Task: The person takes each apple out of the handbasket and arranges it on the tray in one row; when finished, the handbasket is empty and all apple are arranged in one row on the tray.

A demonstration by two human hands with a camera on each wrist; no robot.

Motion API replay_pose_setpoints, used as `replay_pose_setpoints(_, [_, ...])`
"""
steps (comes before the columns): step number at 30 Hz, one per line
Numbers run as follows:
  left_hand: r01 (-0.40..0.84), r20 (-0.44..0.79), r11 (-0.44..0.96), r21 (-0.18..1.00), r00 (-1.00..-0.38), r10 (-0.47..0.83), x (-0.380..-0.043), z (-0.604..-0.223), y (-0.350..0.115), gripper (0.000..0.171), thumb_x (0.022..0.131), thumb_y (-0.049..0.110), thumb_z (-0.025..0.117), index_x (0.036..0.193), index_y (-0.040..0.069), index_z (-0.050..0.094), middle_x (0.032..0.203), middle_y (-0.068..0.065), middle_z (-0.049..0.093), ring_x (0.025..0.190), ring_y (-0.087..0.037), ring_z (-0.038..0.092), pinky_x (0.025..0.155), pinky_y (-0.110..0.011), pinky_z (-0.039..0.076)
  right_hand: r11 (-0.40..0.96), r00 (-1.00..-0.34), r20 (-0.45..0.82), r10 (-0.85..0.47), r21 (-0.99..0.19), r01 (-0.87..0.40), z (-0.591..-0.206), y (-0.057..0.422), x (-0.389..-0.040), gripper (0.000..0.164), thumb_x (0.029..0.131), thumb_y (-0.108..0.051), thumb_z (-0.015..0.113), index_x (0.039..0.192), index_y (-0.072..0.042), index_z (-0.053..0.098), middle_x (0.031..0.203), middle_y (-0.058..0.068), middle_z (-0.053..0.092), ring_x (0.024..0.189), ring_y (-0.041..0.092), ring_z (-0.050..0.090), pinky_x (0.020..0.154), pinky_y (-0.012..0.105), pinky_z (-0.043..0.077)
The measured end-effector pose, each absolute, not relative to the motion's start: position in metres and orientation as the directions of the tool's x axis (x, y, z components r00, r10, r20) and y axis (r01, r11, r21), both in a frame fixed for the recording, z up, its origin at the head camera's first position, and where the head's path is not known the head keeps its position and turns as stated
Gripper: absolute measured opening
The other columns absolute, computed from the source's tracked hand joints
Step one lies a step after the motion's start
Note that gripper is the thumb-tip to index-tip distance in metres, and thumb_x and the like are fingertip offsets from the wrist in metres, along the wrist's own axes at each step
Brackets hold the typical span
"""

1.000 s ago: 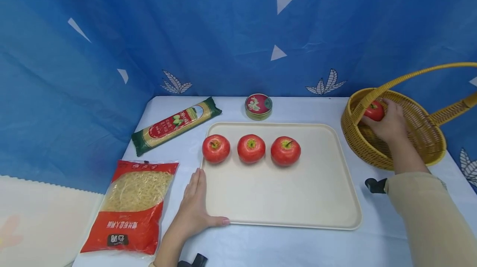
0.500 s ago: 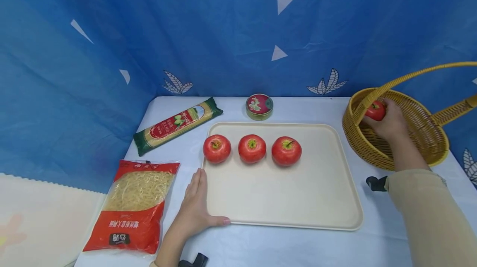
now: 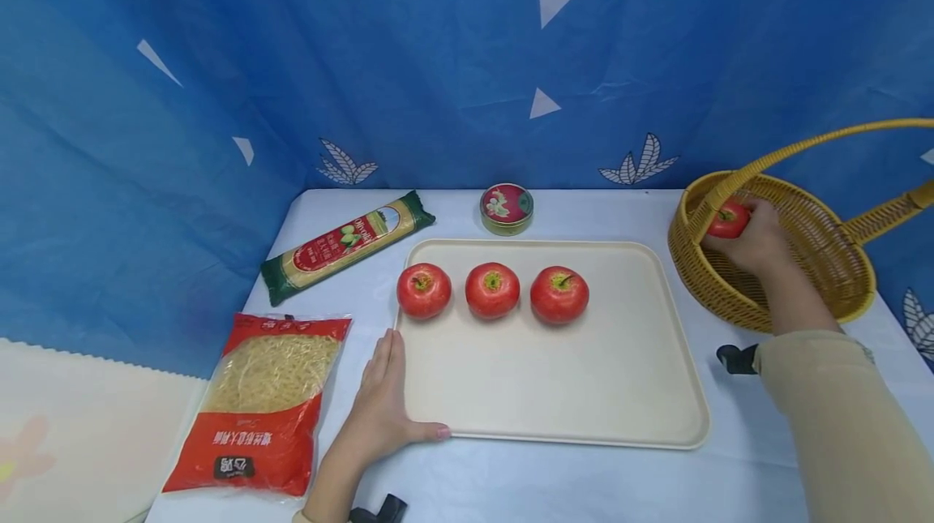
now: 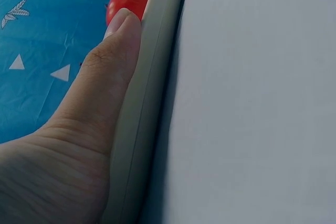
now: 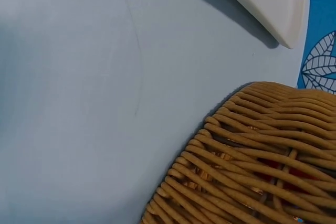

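In the head view my right hand [image 3: 762, 243] reaches into the yellow wicker basket [image 3: 839, 267] and grips a red apple [image 3: 729, 219] by the left inner wall. Three more apples, a left one [image 3: 424, 291], a middle one [image 3: 492, 290] and a right one [image 3: 559, 294], stand in a row along the back of the cream tray [image 3: 569, 385]. My left hand [image 3: 375, 417] rests at the tray's front left corner, fingers straight along the side, thumb along the front edge. The left wrist view shows that thumb [image 4: 97, 90] against the tray rim [image 4: 137, 114]. Basket weave [image 5: 247, 156] hides the right hand in the right wrist view.
A bag of pasta [image 3: 263, 401] lies left of my left hand. Behind it is a long spaghetti pack [image 3: 346, 243], and a round tin [image 3: 507, 209] stands behind the tray. The basket's tall handle [image 3: 817, 146] arches over its opening. A blue curtain [image 3: 438, 61] closes off the back.
My right hand has shifted slightly left inside the basket with the apple in its grip. The left hand and the tray apples stay where they were.
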State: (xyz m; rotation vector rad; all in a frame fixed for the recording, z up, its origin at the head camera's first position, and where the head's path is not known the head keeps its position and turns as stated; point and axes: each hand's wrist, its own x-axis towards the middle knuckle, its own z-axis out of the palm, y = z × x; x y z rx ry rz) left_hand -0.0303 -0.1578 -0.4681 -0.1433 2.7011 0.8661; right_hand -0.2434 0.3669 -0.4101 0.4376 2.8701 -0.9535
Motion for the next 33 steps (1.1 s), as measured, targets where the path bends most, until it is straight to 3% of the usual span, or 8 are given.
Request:
replay_pose_setpoints(4, [-0.177,-0.303,0.817,0.549,-0.953,-0.003,-0.031,-0.469,-0.158,0.153,0.038,0.078,0.076,0.152,0.022,-0.01,0.161,-0.003,-0.007,0.149,-0.028,-0.002,0.116,-0.053,0.013,0.749,-0.955,-0.195,0.221,-0.594,0.295,-0.41,0.366,-0.243,0.112,0.079,-0.053,0.067,0.144,-0.003,-0.009,0.141,0.039,0.018,0.125,0.054,0.026,0.103,0.065,0.031])
replay_pose_setpoints(10, [-0.173,-0.302,0.818,0.549,-0.953,0.001,-0.031,-0.469,-0.158,0.153,0.038,0.078,0.076,0.152,0.022,-0.009,0.161,-0.003,-0.007,0.149,-0.027,-0.003,0.117,-0.052,0.012,0.827,-0.973,-0.161,0.164,-0.516,0.224,-0.411,0.369,-0.236,0.103,0.083,-0.055,0.06,0.146,0.005,0.004,0.133,0.038,0.017,0.115,0.053,0.028,0.093,0.066,0.037])
replay_pose_setpoints(17, [-0.168,-0.296,0.811,0.561,-0.955,0.006,-0.03,-0.468,-0.158,0.153,0.039,0.077,0.078,0.152,0.021,-0.008,0.161,-0.004,-0.006,0.148,-0.028,-0.002,0.116,-0.054,0.013,0.799,-0.965,-0.2,0.17,-0.545,0.254,-0.409,0.376,-0.227,0.117,0.078,-0.066,0.059,0.146,0.006,-0.003,0.135,0.039,0.02,0.118,0.054,0.027,0.095,0.068,0.035])
replay_pose_setpoints(33, [-0.165,-0.298,0.813,0.559,-0.954,0.012,-0.03,-0.467,-0.16,0.154,0.038,0.079,0.076,0.152,0.022,-0.01,0.161,-0.003,-0.008,0.149,-0.028,-0.004,0.117,-0.053,0.012,0.826,-0.966,0.024,0.258,-0.524,0.207,-0.389,0.374,-0.183,0.107,0.08,-0.058,0.063,0.149,-0.001,0.003,0.141,0.035,0.02,0.123,0.053,0.027,0.085,0.072,0.039])
